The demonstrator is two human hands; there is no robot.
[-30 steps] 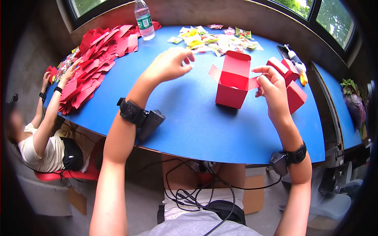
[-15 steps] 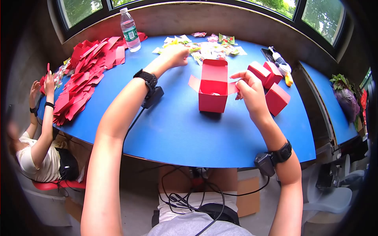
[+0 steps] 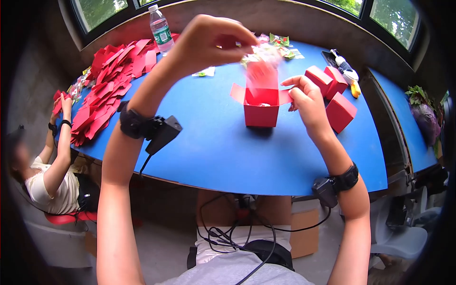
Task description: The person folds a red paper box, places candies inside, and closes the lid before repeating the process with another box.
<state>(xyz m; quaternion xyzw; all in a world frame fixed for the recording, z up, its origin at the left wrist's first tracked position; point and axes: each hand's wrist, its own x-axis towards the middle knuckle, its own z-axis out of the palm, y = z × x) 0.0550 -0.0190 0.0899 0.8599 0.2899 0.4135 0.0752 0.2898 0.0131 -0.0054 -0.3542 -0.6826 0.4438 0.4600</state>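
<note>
My left hand point(image 3: 216, 42) is raised over the table, its fingers bent and tips close together. A blurred pinkish-white shape lies just below the fingertips, in front of the upright lid of an open red box point(image 3: 261, 115); whether the fingers touch it is unclear. The box stands upright, side flaps spread, with something small and pale inside. My right hand point(image 3: 306, 102) pinches the box's right flap between thumb and fingers. Wrapped sweets point(image 3: 280, 40) lie behind the box, partly hidden by my left hand. A single packet point(image 3: 205, 71) lies under my left wrist.
Closed red boxes point(image 3: 341, 112) stand to the right, near a white and yellow object point(image 3: 349, 76). Flat red card pieces point(image 3: 107, 85) are heaped at the left, beside a water bottle point(image 3: 161, 31). Another person point(image 3: 57, 175) sits at the far left, holding red card.
My left hand has risen from the sweets and moved towards the box, with the blurred shape now below it. My right hand stays at the flap. The other person's hands have come lower.
</note>
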